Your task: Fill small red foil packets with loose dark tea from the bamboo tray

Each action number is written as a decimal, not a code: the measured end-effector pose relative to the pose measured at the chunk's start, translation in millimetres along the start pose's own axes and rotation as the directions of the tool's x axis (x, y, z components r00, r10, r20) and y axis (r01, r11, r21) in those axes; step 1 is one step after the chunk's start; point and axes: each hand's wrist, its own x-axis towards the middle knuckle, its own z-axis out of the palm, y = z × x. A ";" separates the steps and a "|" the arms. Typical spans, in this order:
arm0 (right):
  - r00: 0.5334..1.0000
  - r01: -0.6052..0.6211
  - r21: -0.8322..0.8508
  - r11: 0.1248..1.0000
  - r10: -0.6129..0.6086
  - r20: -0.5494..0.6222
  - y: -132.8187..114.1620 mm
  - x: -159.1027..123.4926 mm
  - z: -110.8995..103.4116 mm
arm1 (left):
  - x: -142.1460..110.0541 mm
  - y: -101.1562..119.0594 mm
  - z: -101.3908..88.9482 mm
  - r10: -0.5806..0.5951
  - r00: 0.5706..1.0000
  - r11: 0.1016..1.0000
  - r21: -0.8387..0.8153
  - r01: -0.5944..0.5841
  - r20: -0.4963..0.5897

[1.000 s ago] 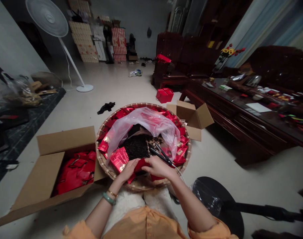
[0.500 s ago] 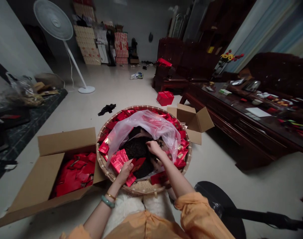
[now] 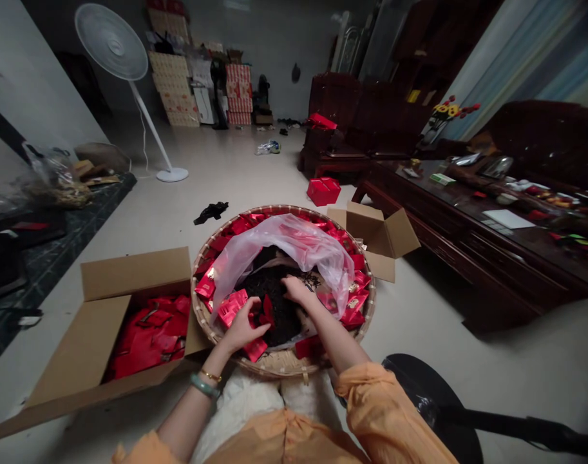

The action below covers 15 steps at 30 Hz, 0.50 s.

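A round woven basket (image 3: 284,368) sits in front of my lap, lined with red foil packets (image 3: 355,303). Inside it, an open clear plastic bag (image 3: 294,233) holds a heap of dark, dry tea leaves (image 3: 262,281). My left hand (image 3: 243,327) curves its thumb and fingers around a red packet (image 3: 268,312) above the heap. With fingertips curled down in the leaves, my right hand (image 3: 298,291) is at the right part of the heap; its grasp is partly hidden. More red packets (image 3: 233,304) lie beside my left fingers.
An open carton (image 3: 103,341) of red packets stands at the left, a smaller open carton (image 3: 371,232) beyond the basket's right side. A white fan (image 3: 172,174) stands farther back. A long dark wooden table (image 3: 448,219) runs along the right; a black round base (image 3: 429,406) is nearby.
My right hand has left the packet and reached into the tea leaves. My left hand keeps the packet and has moved it over the heap. The black tongs-like tool with a white cord is now hidden.
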 end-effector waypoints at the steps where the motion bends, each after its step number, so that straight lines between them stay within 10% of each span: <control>1: 1.000 -0.004 0.000 1.000 0.004 0.001 -1.8 -0.7 1.8 | 1.9 3.4 -0.4 0.039 0.999 0.996 0.077 -0.039 0.000; 15: 0.986 -0.066 0.496 0.866 0.133 -0.101 4.0 -15.7 -7.1 | 8.3 19.0 1.6 0.319 0.942 0.854 0.401 -0.332 0.101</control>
